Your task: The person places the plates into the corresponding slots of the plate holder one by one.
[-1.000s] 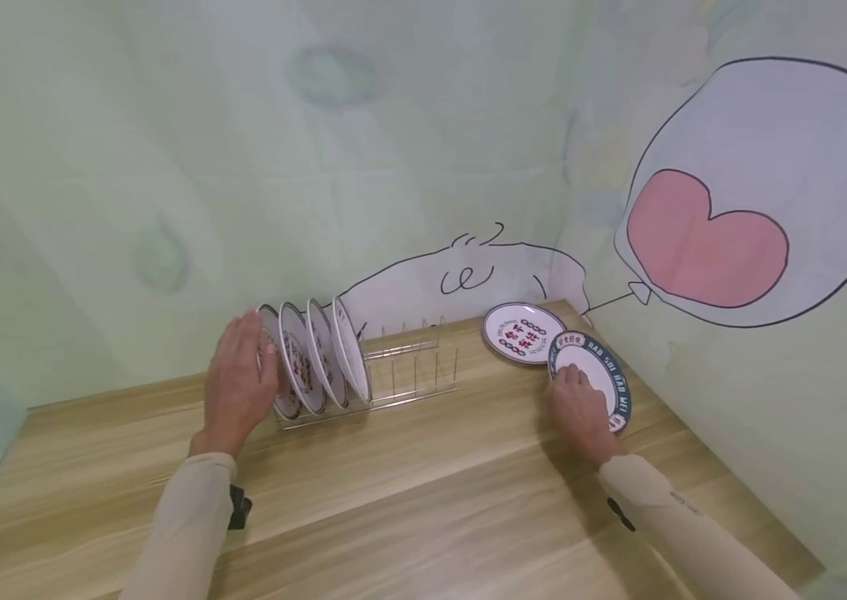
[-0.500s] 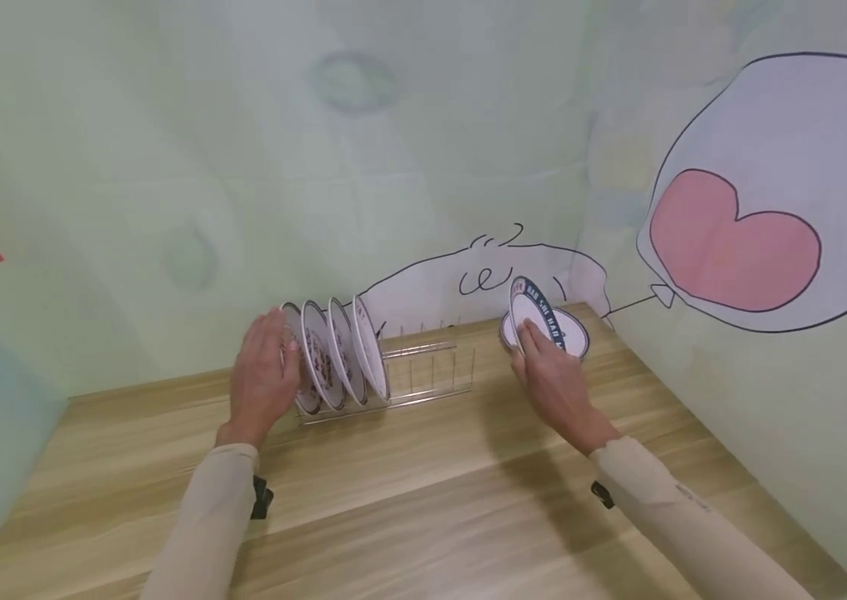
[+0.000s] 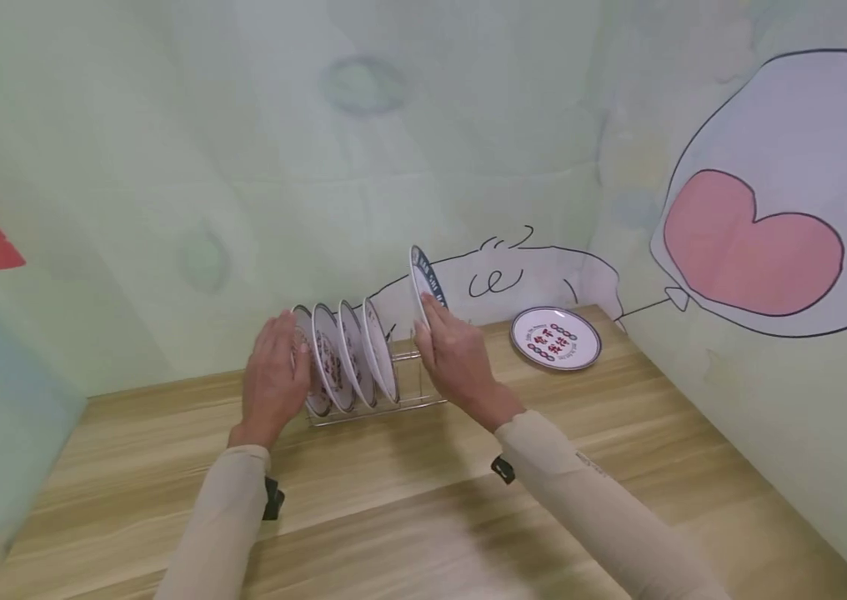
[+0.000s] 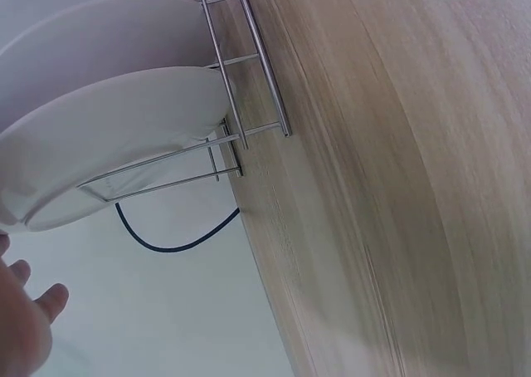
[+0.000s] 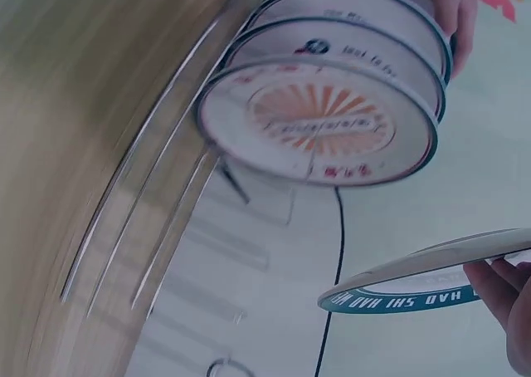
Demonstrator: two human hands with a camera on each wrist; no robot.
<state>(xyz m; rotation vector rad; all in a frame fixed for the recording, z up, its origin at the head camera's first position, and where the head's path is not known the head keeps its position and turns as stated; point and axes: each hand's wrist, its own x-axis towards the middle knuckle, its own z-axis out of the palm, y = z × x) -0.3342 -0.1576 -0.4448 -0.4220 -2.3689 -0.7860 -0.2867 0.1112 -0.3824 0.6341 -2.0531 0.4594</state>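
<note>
My right hand (image 3: 457,354) pinches a white plate with a teal lettered rim (image 3: 427,279), held nearly upright above the right part of the wire dish rack (image 3: 352,417). In the right wrist view this plate (image 5: 415,302) is seen edge-on, apart from the racked ones. Several white plates with dark rims stand on edge in the rack's left part; the rightmost one (image 3: 381,350) faces the right hand. My left hand (image 3: 273,375) rests with straight fingers against the leftmost plate (image 3: 320,402). From the left wrist, fingertips (image 4: 54,301) show near a plate's underside (image 4: 124,115).
Another white plate with red and blue print (image 3: 554,337) lies flat at the table's back right corner. The rack stands near the back edge of the wooden table (image 3: 363,508). Printed curtain walls (image 3: 258,208) rise behind and to the right.
My right hand has lifted the teal-rimmed plate from beside the flat plate, turned it upright and carried it left to the rack. The left hand stays at the leftmost plate.
</note>
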